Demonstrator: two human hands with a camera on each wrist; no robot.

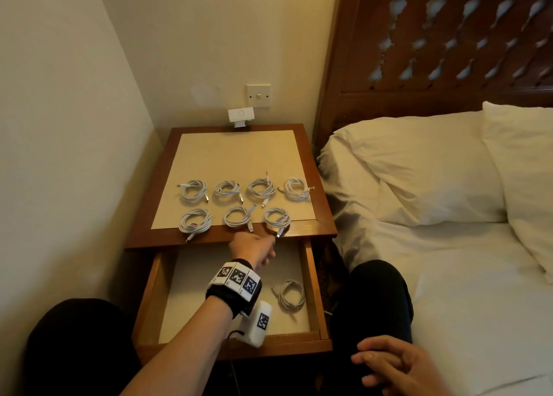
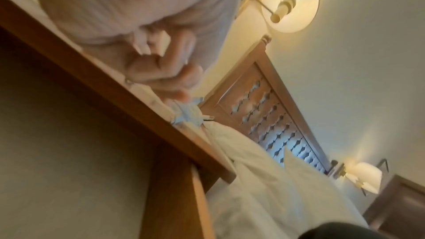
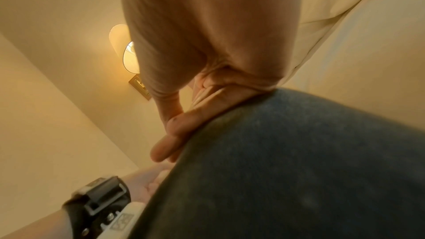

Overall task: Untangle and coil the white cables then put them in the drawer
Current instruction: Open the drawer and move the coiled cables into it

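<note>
Head view | nightstand [image 1: 167,231], wood rim, beige inlay, seven coiled white cables [image 1: 227,204] centre to 6 o'clock | open drawer [image 1: 312,291] below, one coiled cable [image 1: 291,295] at 3 o'clock | left hand [image 1: 253,250] at front edge, fingers blurred, grip cannot be told | right hand [image 1: 389,362] flat on knee, fingers straight, together | bed [image 1: 449,246], headboard [image 1: 449,36] at 3 o'clock.

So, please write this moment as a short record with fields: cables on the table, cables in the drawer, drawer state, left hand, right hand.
cables on nightstand: seven coiled white cables, four in the back row, three in front
cables in drawer: one coiled cable, near the right wall
drawer: open
left hand: at the front edge of the nightstand, near the front-right coil; grip unclear
right hand: resting flat on the knee, holding nothing
</note>
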